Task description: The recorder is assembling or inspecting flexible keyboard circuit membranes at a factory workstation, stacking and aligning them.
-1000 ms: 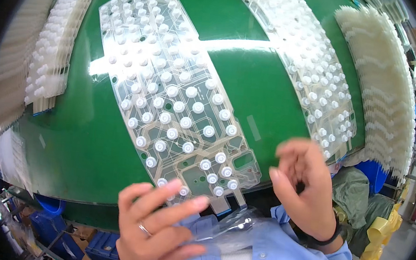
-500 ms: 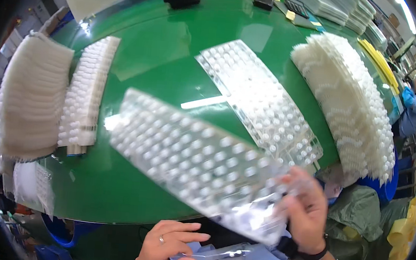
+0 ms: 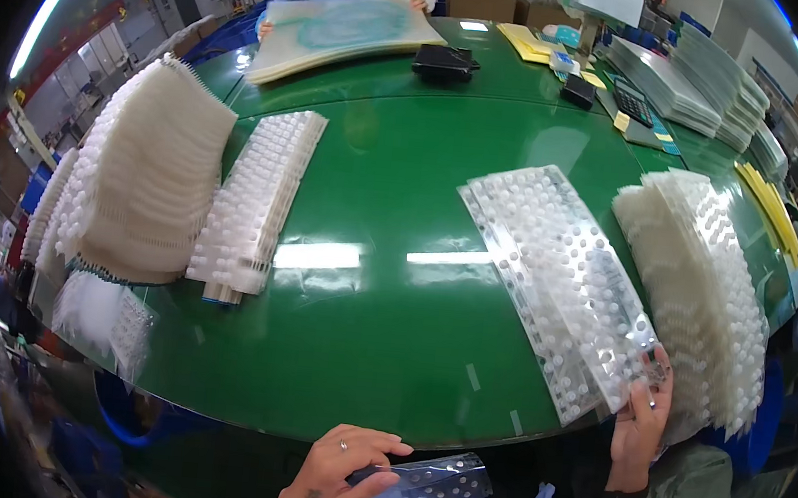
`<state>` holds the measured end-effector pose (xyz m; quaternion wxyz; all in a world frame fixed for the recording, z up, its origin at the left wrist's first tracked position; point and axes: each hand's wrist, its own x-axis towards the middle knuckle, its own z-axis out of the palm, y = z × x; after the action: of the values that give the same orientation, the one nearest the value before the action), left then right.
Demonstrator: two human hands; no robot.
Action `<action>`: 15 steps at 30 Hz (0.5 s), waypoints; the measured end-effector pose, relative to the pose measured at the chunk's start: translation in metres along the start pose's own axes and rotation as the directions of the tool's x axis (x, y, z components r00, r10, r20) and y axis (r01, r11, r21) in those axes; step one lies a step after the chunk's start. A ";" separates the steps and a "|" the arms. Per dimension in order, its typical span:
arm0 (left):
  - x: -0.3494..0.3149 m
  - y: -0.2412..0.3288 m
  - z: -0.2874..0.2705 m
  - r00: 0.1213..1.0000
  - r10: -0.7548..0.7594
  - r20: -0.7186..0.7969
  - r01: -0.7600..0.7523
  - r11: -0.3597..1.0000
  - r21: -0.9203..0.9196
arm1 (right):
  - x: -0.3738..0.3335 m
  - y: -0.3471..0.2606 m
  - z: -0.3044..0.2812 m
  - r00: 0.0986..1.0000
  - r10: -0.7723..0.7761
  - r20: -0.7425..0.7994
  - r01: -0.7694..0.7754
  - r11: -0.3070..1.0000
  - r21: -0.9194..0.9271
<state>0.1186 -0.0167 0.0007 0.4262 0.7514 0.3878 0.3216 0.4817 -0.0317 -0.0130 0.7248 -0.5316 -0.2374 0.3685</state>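
Note:
My right hand [image 3: 640,417] pinches the near end of a clear plastic sheet studded with rows of white round bumps [image 3: 594,295]. That sheet overlaps similar bumpy sheets [image 3: 531,313] lying on the green table, right of the middle. Whether it rests fully on them I cannot tell. At the table's front edge, my left hand [image 3: 346,472] has its thumb and fingers around a narrow clear plastic strip with pale round spots [image 3: 450,479]. Part of the strip is hidden behind that hand.
Tall stacks of white bumpy sheets stand at the left [image 3: 153,180] and right [image 3: 689,293]. A smaller stack [image 3: 256,203] lies beside the left one. Across the green table [image 3: 372,342], a person holds large pale sheets [image 3: 341,40]. A black object [image 3: 444,63] and a calculator [image 3: 632,103] lie farther back.
My right hand has swung the bumpy sheet from the middle to the right, over the other sheets. My left hand still has the strip. The view has tilted up, showing the person opposite.

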 end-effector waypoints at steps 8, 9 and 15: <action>0.004 -0.002 -0.004 0.999 0.035 -0.010 -0.035 0.999 0.034 | 0.008 0.000 -0.009 0.998 0.033 0.044 -0.023 0.977 -0.210; 0.003 -0.004 -0.006 0.999 0.047 -0.010 -0.047 0.998 0.043 | -0.001 -0.009 -0.005 0.995 0.102 -0.008 -0.097 0.917 -0.387; -0.009 -0.013 -0.047 0.993 0.073 -0.098 -0.060 0.989 0.132 | -0.022 -0.033 0.035 0.726 -0.301 0.618 0.623 -0.092 -0.777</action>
<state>0.0715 -0.0020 0.0083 0.3454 0.7724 0.4038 0.3479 0.4519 -0.0336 0.0307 0.2328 -0.6958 -0.6724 -0.0978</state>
